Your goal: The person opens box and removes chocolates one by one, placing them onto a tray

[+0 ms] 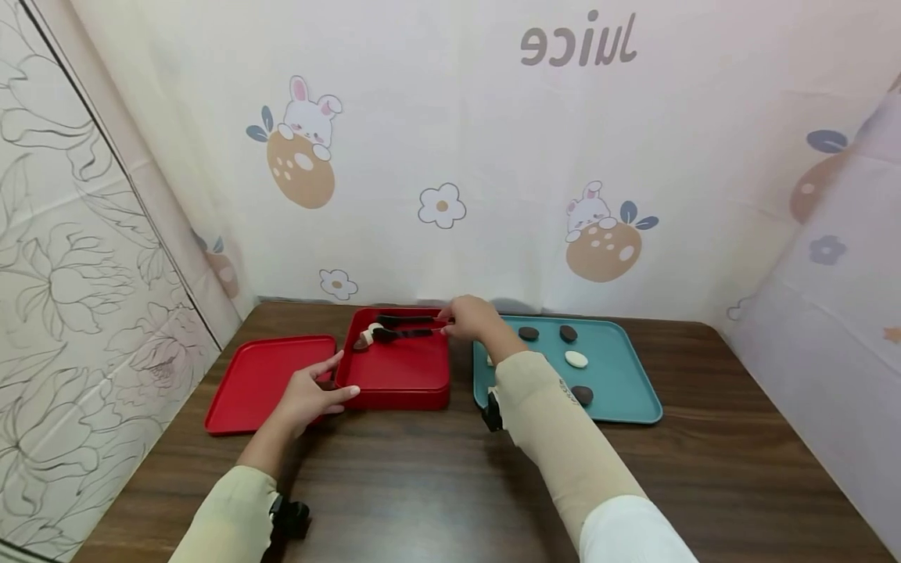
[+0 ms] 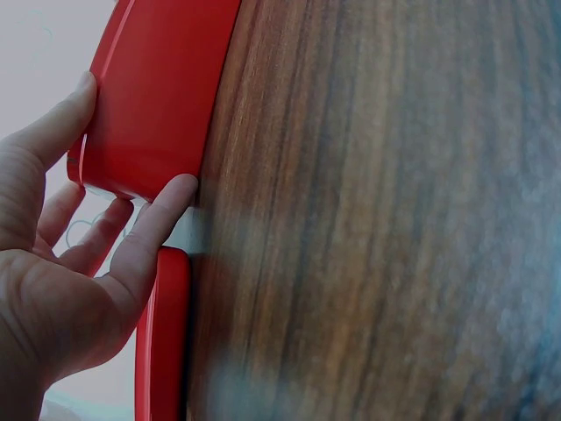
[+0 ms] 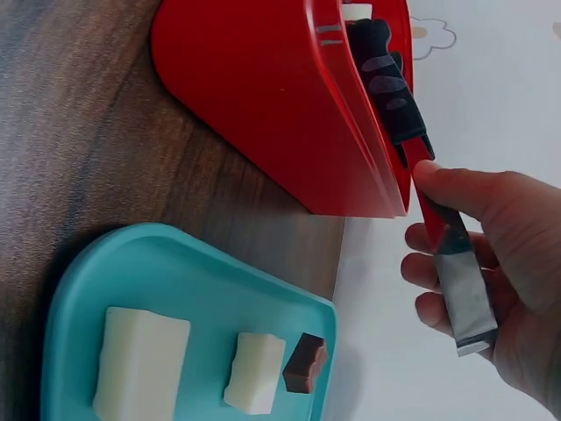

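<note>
A deep red box [image 1: 394, 371] stands on the table, with my left hand [image 1: 310, 399] at its near left corner. The left thumb lies at the front rim and the other fingers reach along the left side. My right hand [image 1: 473, 319] holds tongs [image 1: 411, 333] at the far right of the box, above its rim. Their black ends reach left inside the box, and the red and metal handle [image 3: 434, 206] lies between thumb and fingers in the right wrist view. At the tong tips are a white piece [image 1: 374, 329] and a brown piece [image 1: 361, 342], like chocolates.
On the right lies a teal tray [image 1: 622, 391] with several brown and white pieces; the right forearm covers part of it. A shallow red tray [image 1: 263, 379] sits left of the box. A printed curtain [image 1: 443, 258] hangs behind the wooden table [image 1: 394, 477].
</note>
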`<state>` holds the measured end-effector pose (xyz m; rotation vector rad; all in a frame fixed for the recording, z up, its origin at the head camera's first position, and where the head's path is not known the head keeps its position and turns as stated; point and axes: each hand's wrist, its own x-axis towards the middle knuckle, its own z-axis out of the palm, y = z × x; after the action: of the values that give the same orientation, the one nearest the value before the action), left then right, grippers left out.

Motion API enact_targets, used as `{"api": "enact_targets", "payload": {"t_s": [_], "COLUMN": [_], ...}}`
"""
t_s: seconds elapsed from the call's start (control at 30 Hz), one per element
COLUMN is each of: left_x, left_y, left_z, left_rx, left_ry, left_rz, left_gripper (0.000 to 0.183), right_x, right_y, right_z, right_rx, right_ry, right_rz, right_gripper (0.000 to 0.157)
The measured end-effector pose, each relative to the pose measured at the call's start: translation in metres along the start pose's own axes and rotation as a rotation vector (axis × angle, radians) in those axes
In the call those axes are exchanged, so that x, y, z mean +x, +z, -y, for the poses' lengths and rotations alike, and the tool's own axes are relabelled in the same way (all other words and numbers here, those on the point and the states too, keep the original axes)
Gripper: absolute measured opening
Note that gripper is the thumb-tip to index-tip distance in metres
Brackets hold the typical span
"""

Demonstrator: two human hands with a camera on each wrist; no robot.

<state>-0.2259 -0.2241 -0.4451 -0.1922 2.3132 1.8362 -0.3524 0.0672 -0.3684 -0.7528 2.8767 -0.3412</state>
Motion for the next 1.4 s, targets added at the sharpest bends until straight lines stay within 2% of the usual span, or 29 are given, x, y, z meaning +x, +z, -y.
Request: {"api": "enact_targets", "payload": {"t_s": [0.27, 0.67, 0.73, 0.83, 0.9, 1.1, 1.4], "left_x": [-0.001, 0.002, 0.000, -0.009, -0.010, -0.002, -0.003], "left_y": [-0.002, -0.002, -0.001, 0.000, 0.000, -0.002, -0.001], "left_z": [0.000, 0.002, -0.001, -0.013, -0.014, -0.001, -0.002], "left_rx": [-0.001, 0.012, 0.006, -0.001, -0.001, 0.006, 0.003], "left_ry": [-0.006, -0.008, -0.010, -0.018, -0.024, -0.015, -0.009], "left_rz": [0.001, 0.008, 0.014, 0.021, 0.023, 0.010, 0.004], "left_gripper": [0.087, 0.088, 0.088, 0.086, 0.085, 0.087, 0.087], "right_x": [0.008, 0.008, 0.007, 0.007, 0.006, 0.001, -0.005], "right_y": [0.002, 0.007, 0.007, 0.007, 0.007, 0.007, 0.007], "right_z": [-0.002, -0.004, -0.005, -0.008, -0.008, -0.012, -0.019], "right_rx": [-0.063, 0.006, -0.002, -0.024, -0.028, -0.034, -0.035], "right_ry": [0.011, 0.037, 0.027, 0.002, -0.006, -0.017, -0.027], "right_rz": [0.018, -0.010, -0.012, -0.018, -0.021, -0.013, -0.008], "right_gripper": [0.029, 0.025, 0.026, 0.026, 0.025, 0.025, 0.028]}}
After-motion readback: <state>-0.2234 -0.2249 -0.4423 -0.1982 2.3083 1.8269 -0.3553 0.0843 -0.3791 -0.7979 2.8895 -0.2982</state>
